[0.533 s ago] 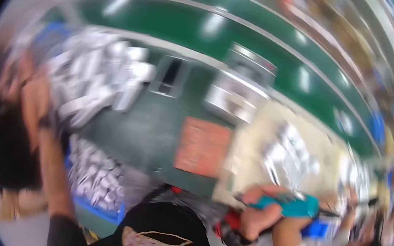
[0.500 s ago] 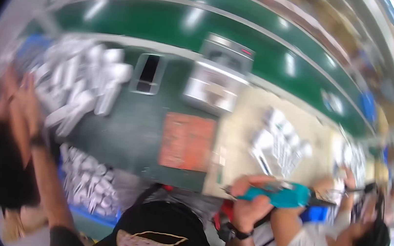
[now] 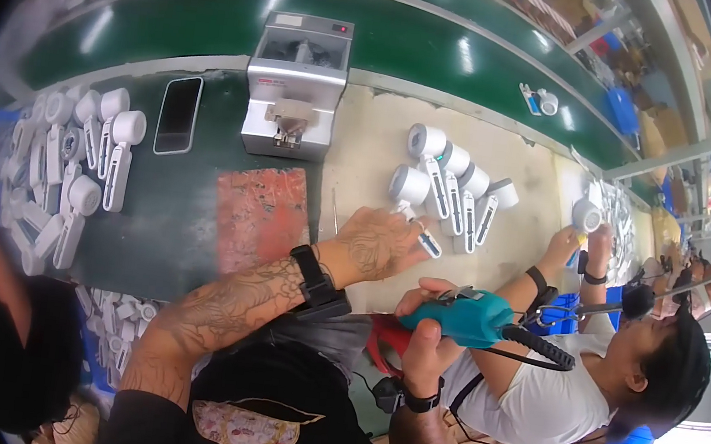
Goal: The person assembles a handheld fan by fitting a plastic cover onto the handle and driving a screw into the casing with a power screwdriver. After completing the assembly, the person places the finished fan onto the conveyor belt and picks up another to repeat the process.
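My left hand (image 3: 375, 244) is over the pale board, its fingers closed on the handle of a white fan-like device (image 3: 410, 186) with a round head and a dark-slotted handle. Several similar white devices (image 3: 456, 201) lie side by side just right of it. My right hand (image 3: 426, 348) is wrapped round a teal electric screwdriver (image 3: 470, 318), held level near the table's front edge. A black coiled cord trails from the tool's right end; its tip is hidden behind my fingers.
A grey box-shaped machine (image 3: 296, 95) stands behind a worn red mat (image 3: 260, 215). A phone (image 3: 178, 116) and a heap of white devices (image 3: 61, 159) lie to the left. Co-workers sit at both sides; the right one (image 3: 563, 376) holds a white device. Beyond runs a green conveyor (image 3: 218, 37).
My left hand has moved from the heap at the left to the white devices on the pale board. The view has swung right. My right hand still holds the electric screwdriver.
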`<act>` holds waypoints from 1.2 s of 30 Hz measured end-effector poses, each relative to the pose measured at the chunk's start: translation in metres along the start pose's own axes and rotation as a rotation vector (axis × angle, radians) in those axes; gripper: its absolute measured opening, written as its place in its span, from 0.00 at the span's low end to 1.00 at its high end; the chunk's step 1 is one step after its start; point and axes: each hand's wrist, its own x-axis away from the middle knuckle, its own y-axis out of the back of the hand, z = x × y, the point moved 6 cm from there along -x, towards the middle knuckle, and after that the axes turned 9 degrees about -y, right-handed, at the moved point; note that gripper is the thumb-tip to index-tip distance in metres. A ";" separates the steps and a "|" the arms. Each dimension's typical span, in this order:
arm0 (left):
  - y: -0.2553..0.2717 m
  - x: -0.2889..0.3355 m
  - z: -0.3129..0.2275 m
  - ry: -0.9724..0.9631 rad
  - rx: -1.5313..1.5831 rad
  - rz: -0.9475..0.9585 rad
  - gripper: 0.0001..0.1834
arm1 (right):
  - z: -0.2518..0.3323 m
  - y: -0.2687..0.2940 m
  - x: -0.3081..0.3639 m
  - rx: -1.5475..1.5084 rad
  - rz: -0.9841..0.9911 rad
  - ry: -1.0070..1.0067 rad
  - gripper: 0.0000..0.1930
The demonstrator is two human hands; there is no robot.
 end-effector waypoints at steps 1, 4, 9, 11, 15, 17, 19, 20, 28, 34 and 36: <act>0.000 -0.003 -0.003 -0.008 0.005 0.007 0.25 | -0.002 0.003 0.000 0.002 -0.011 -0.003 0.39; 0.003 -0.001 0.003 0.093 0.046 0.014 0.25 | -0.006 0.010 -0.004 -0.002 -0.026 0.048 0.36; 0.035 0.038 0.020 -0.055 -0.105 -0.275 0.22 | -0.016 -0.005 -0.033 0.048 0.001 0.098 0.30; 0.057 0.055 0.019 0.077 0.008 -0.183 0.25 | -0.021 -0.016 -0.047 0.038 0.025 0.052 0.28; 0.093 0.106 0.026 0.209 0.173 -0.372 0.29 | -0.023 -0.044 -0.063 0.017 0.130 0.015 0.27; 0.107 0.123 0.030 0.088 0.062 -0.503 0.22 | -0.022 -0.057 -0.067 -0.020 0.165 0.040 0.27; 0.105 0.134 0.041 0.139 0.073 -0.497 0.18 | -0.023 -0.065 -0.066 -0.017 0.164 0.013 0.27; 0.100 0.140 0.048 0.118 0.028 -0.491 0.19 | -0.020 -0.070 -0.066 -0.012 0.176 0.034 0.27; 0.091 0.147 0.070 0.116 0.072 -0.535 0.17 | 0.024 -0.097 -0.085 -0.177 0.170 0.161 0.30; 0.112 0.139 0.091 0.088 0.044 -0.460 0.18 | 0.043 -0.147 -0.124 -0.339 0.269 0.275 0.27; 0.112 0.139 0.090 0.039 -0.049 -0.464 0.20 | 0.044 -0.171 -0.134 -0.265 0.257 0.288 0.25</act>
